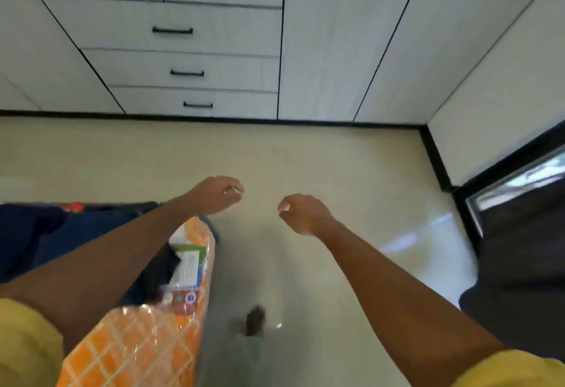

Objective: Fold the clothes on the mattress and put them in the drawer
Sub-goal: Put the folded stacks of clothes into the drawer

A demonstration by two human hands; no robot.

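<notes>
Left hand [218, 194]: hanging out over the floor [305, 157], fingers loosely curled inward, holding nothing. Right hand [301, 212]: hanging level with it and just apart, fingers likewise loosely curled, gripping nothing. Both forearms are reaching forward from yellow sleeves [27, 344]. Mattress [143, 344]: lying at the lower left under the left arm, showing an orange checked cover in shiny plastic wrap with a printed label. Clothes [55, 234]: dark blue fabric is lying bunched on the mattress top at the left edge of view, well apart from both hands; the picture is blurred, so single garments cannot be told apart. Drawers: three are standing stacked in the white wardrobe [321, 50] across the floor, all closed, each bearing a black handle; top drawer [171, 17], middle drawer [186, 62], bottom drawer [198, 98]. One bare foot [255, 321] is showing blurred on the floor between the arms.
</notes>
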